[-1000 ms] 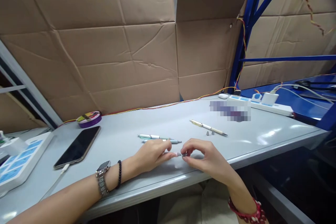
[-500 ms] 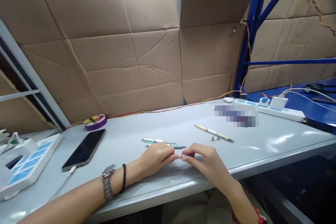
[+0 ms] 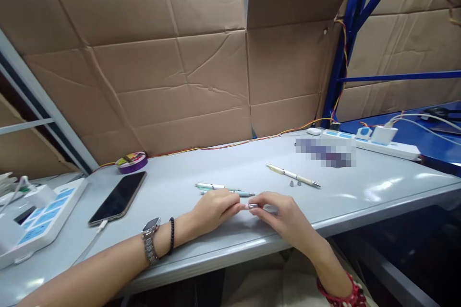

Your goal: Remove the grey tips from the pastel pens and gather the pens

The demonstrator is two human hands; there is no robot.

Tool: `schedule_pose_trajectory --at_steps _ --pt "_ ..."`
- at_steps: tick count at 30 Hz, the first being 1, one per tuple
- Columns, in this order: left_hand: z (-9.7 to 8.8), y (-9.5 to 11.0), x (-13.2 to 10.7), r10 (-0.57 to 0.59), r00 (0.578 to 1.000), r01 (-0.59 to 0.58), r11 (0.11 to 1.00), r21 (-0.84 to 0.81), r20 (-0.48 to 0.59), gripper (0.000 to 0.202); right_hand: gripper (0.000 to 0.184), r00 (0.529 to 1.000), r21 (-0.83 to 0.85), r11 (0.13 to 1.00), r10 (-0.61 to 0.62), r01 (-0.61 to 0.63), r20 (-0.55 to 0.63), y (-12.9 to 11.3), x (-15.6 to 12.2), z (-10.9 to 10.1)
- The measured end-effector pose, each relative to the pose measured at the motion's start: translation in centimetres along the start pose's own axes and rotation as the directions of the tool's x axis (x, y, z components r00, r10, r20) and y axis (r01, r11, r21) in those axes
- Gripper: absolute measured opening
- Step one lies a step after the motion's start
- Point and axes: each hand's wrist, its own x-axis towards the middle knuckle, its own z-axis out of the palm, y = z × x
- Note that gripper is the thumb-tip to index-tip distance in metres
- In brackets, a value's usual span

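Observation:
My right hand (image 3: 283,211) pinches a small silver metal piece (image 3: 253,206) between thumb and index finger. Facing it, my left hand (image 3: 218,208) is closed, its thumb and finger pressed together. A small pinkish tip shows between the hands, and I cannot make out what the left fingers hold. Just beyond my left knuckles lie a white-and-green pen (image 3: 211,186) and a light blue pen (image 3: 247,194), partly covered by the hand. A cream-and-gold pen (image 3: 292,175) rests farther to the right. Two tiny grey pieces (image 3: 291,183) sit beside it.
On the left are a phone (image 3: 118,199) with a charging cable, a roll of purple tape (image 3: 132,163) and a white power strip (image 3: 45,223). Another power strip (image 3: 403,150) runs along the back right, beside a blurred-out patch. Cardboard (image 3: 162,81) walls the table's back.
The view has tilted down slightly, so everything sits a little higher or lower in frame. More of the silver piece shows at my right fingertips. Both hands stay close together.

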Motion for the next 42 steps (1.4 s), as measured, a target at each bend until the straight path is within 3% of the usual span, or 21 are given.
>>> schedule_pose_trajectory --at_steps 3,9,14,20,24,26,31,37,40,42 --pt "0.1 -0.1 -0.1 0.02 1.0 -0.02 1.0 0.006 0.002 0.048 0.033 1.0 -0.133 0.991 0.009 -0.009 0.007 0.0 0.0 0.3" --pt "0.1 -0.1 0.1 0.035 0.999 -0.035 0.999 -0.008 -0.037 0.047 0.02 0.998 -0.028 0.998 -0.055 0.054 -0.022 0.1 0.0 0.5" --pt "0.3 -0.2 0.0 0.04 0.999 -0.039 0.999 0.022 -0.024 0.049 0.023 1.0 -0.127 0.992 -0.011 0.013 0.016 0.0 0.0 0.6" --pt "0.2 0.0 0.1 0.029 1.0 -0.029 0.999 0.022 0.0 0.048 0.013 0.998 -0.078 0.995 -0.055 0.055 0.002 0.4 -0.1 0.8" --pt "0.0 0.4 0.1 0.003 1.0 -0.004 0.998 0.063 0.015 0.046 0.033 0.998 -0.241 0.968 -0.064 0.067 0.02 0.3 0.0 0.8" --pt "-0.1 0.6 0.2 -0.005 1.0 0.004 0.998 0.065 0.022 0.044 0.034 0.997 -0.259 0.963 -0.076 0.079 0.021 0.1 0.0 0.8" --pt "0.0 0.3 0.2 -0.065 0.997 0.064 0.998 0.025 0.041 0.037 0.016 0.999 -0.127 0.991 -0.053 0.052 -0.011 0.4 -0.1 0.8" --pt "0.0 0.3 0.3 -0.081 0.992 0.079 0.997 0.026 0.096 0.038 0.028 0.999 -0.278 0.96 0.015 -0.024 -0.035 0.5 0.0 1.3" --pt "0.0 0.4 0.3 -0.1 0.993 0.103 0.994 -0.037 0.062 0.039 0.018 1.0 -0.18 0.984 -0.005 0.01 0.029 -0.1 0.1 1.0" --pt "-0.1 0.5 0.2 -0.094 0.995 0.096 0.993 -0.075 0.029 0.04 0.021 0.998 -0.043 0.998 -0.035 0.038 0.06 -0.6 0.1 0.7"
